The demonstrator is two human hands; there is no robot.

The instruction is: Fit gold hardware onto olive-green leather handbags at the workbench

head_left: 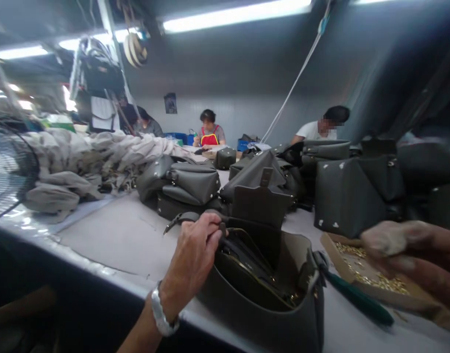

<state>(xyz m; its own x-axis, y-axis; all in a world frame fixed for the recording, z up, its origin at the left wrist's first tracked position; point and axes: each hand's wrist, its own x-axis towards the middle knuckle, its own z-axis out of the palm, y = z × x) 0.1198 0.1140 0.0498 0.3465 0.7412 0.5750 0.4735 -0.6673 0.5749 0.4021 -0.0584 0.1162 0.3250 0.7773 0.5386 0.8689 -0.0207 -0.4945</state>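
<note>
- currently the left hand [195,255] is clenched on a strap end [180,219] of the open grey handbag [265,294], which sits near the table edge [81,260]
- the right hand [405,250] is blurred above a cardboard tray [331,245] of brass studs [375,277]; cannot tell if it holds anything
- a green-handled tool [357,301] lies just beside the bag
- more grey bags [353,196] stand farther along the table

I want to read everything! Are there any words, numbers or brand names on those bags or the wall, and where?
No word, number or brand can be read: the poster on the back wall is too small and blurred to read, and the open grey handbag and the cardboard tray of brass studs show no readable writing.
</note>
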